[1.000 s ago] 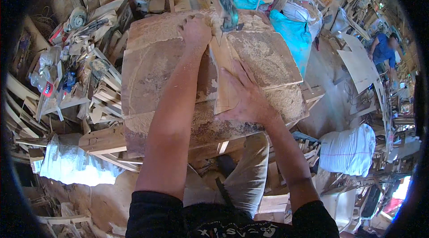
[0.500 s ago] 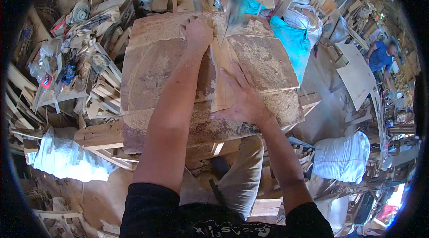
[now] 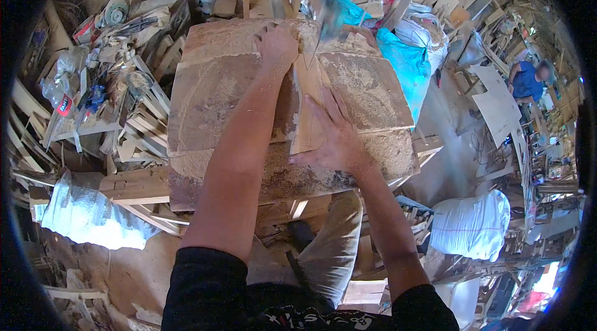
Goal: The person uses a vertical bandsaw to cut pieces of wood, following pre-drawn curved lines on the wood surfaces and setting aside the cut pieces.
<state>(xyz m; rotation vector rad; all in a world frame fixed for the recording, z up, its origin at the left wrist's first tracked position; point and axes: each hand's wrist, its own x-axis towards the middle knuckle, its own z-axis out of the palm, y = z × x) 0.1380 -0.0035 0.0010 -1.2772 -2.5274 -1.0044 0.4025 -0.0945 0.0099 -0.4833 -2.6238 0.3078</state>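
Note:
A pale wooden board (image 3: 307, 122), narrower toward its far end, lies on a brown work table (image 3: 217, 91) dusted with sawdust. My right hand (image 3: 336, 138) rests on the board's near part, fingers stretched out and thumb spread. At the board's far left side my left hand (image 3: 277, 46) sits low, its fingers curled; what is under them, if anything, is hidden. Just past the board's far end stands a thin, upright saw blade (image 3: 316, 48), below a blurred machine part (image 3: 328, 10).
Wood offcuts (image 3: 146, 122) are heaped at the left. A turquoise sack (image 3: 404, 63) leans by the table's right edge, and a full white sack (image 3: 471, 224) stands lower right. A person in blue (image 3: 528, 80) is far off at the right.
The view has shifted slightly. Both hands and the board keep nearly the same places on the table.

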